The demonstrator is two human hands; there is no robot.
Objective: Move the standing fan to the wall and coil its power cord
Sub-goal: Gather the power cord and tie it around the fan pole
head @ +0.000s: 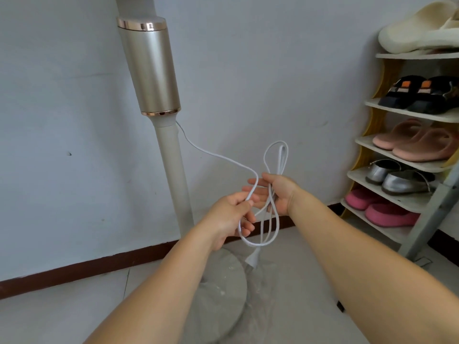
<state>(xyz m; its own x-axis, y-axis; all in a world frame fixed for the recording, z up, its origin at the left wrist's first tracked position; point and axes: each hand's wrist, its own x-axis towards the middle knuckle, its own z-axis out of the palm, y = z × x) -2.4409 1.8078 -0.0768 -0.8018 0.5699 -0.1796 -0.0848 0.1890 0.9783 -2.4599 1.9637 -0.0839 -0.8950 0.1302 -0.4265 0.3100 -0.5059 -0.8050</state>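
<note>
The standing fan (151, 70), champagne-coloured with a white pole, stands close to the grey wall (62, 120); its round base (218, 289) lies partly under my arms, and its head is out of frame. The white power cord (216, 155) runs from the pole to my hands. My right hand (278, 192) holds a bundle of cord loops, one loop sticking up above it and others hanging below. My left hand (231, 217) pinches the strand coming from the fan. The plug (252, 260) dangles under the loops.
A tiered shoe rack (407, 155) with several pairs of shoes and slippers stands at the right against the wall. A dark red skirting board (87, 266) runs along the wall's foot. The floor is pale tile.
</note>
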